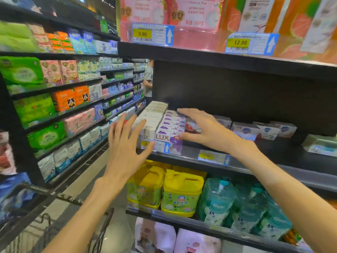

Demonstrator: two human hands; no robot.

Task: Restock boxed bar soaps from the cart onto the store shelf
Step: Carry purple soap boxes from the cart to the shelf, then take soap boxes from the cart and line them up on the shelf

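White and purple are seen on the soap boxes [168,125]; yellow on the jugs [182,190]; teal on the pouches [218,203].

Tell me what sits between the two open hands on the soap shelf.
In the head view, the white soap boxes and purple LUX soap boxes stand between the left hand and right hand.

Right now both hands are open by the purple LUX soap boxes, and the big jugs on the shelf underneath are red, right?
Not quite. The jugs on the shelf underneath are yellow, not red, as the head view shows. The rest holds: the left hand and right hand are both open beside the purple LUX soap boxes.
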